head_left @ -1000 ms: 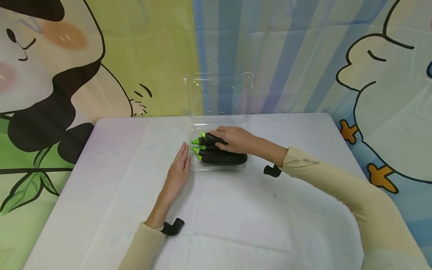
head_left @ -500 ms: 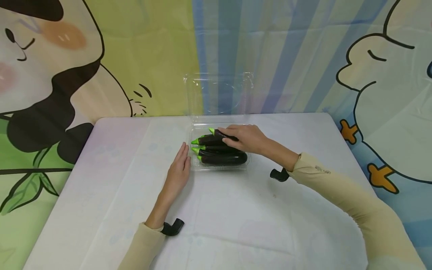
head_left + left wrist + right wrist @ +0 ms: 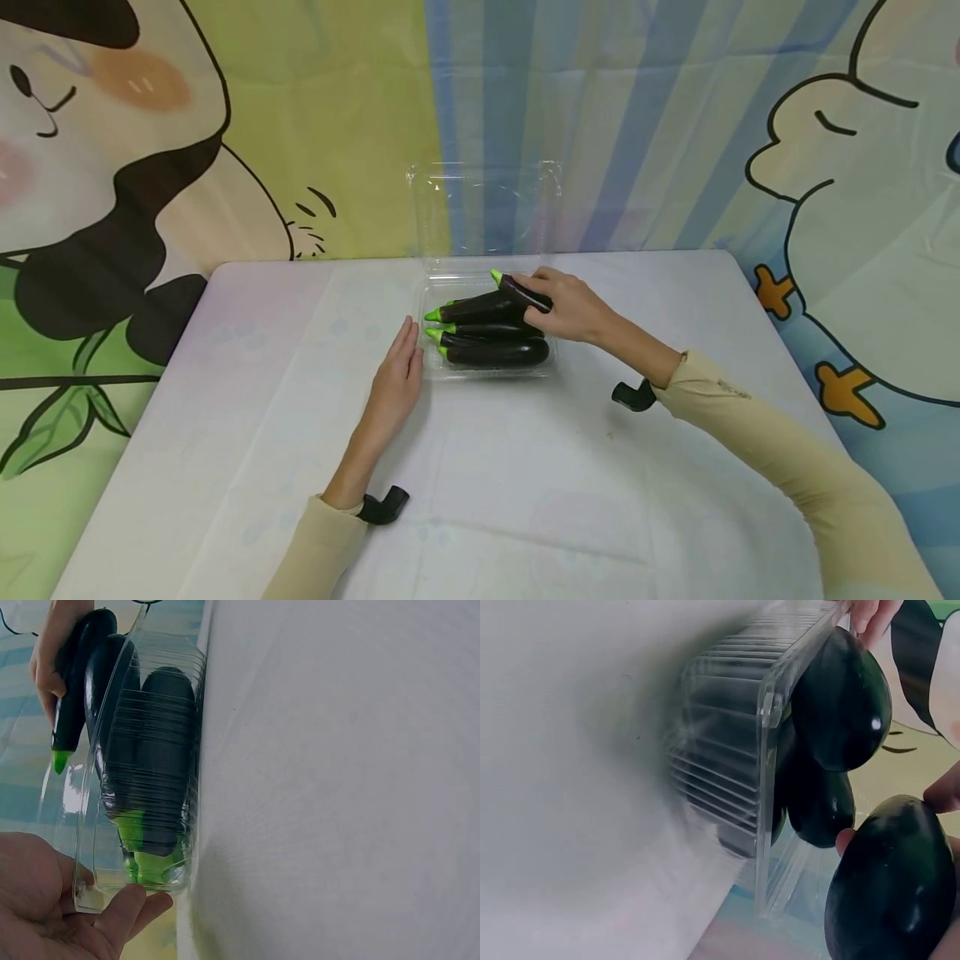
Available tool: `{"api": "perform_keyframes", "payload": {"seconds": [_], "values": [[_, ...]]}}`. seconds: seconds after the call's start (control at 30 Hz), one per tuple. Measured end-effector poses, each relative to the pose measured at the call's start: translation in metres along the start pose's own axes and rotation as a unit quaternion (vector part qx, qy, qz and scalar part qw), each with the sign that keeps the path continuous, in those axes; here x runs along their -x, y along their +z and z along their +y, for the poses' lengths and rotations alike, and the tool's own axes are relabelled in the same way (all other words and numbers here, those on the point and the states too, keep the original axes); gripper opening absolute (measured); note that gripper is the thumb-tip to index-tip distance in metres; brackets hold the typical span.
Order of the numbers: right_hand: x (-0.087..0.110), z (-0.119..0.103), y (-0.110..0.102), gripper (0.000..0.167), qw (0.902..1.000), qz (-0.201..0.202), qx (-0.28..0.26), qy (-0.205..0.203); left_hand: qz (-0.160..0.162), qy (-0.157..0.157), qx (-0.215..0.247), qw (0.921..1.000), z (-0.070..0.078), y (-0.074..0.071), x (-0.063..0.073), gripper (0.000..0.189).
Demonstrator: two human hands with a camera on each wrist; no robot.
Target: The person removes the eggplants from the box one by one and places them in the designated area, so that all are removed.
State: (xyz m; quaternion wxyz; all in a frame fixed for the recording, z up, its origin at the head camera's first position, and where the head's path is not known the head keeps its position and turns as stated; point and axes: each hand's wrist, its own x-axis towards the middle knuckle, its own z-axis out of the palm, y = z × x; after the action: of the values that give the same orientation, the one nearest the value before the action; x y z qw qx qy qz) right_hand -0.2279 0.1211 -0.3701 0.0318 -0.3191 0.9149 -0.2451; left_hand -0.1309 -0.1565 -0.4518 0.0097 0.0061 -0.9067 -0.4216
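A white table (image 3: 540, 467) stands before a backdrop (image 3: 360, 125) printed with cartoon animals (image 3: 877, 267) and blue stripes (image 3: 510, 92).

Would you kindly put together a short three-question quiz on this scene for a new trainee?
1. Which hand grips an eggplant?
2. True or false: the lid of the clear box is open.
3. Where are the fingers of the left hand?
A. Resting on top of the lid
B. At the left end of the clear box
C. Wrapped around a stem

Key:
1. The right hand.
2. True; it stands up behind the clear box.
3. B.
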Motion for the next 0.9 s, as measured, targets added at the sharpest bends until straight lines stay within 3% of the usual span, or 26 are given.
{"api": "perform_keyframes", "payload": {"seconds": [0.3,0.5,0.9], "values": [[0.011,0.017,-0.003,0.049,0.9979,0.063,-0.018,-0.003,0.002,0.005,0.001,1.0000,0.000,0.001,0.000,0.051],[0.018,0.027,-0.004,0.051,0.9954,0.079,-0.040,0.037,0.013,0.017,-0.005,0.9998,0.000,0.003,0.000,0.051],[0.023,0.045,-0.005,0.063,0.9851,0.068,-0.081,0.136,0.011,0.010,-0.004,0.9999,0.000,0.002,0.000,0.051]]}}
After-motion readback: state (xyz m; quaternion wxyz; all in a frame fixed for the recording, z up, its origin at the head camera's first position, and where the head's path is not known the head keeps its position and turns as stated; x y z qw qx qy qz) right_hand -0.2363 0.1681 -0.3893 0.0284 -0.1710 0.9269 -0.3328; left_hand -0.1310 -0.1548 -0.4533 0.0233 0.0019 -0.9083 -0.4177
